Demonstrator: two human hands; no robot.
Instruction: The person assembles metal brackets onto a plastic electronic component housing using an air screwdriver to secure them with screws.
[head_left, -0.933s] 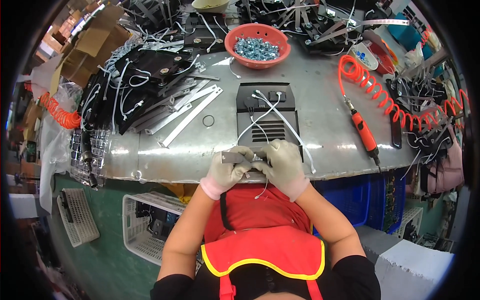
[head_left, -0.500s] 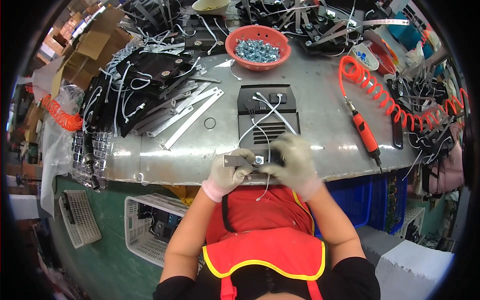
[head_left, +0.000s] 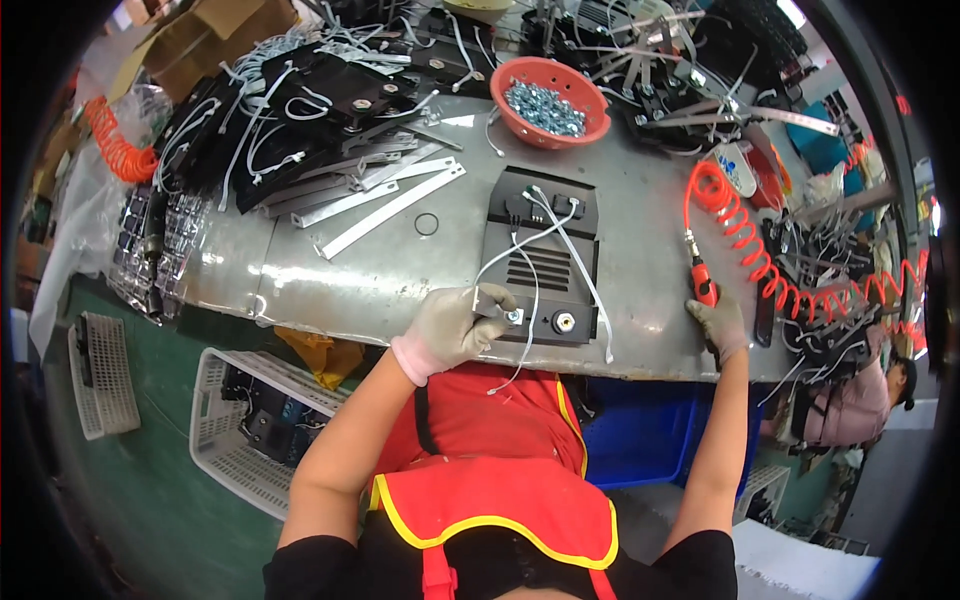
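Panel at the near edge of the bench; left hand pinching a strip; right hand, fingers curled round the driver; cable, overhanging loosely, could snag

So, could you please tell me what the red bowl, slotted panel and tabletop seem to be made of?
The red bowl is probably smooth plastic, judging by its even colour and soft sheen. The slotted panel may be matt black-painted sheet metal, given its crisp slots, though plastic is possible. The tabletop looks like bare metal: grey, with streaky bright reflections.
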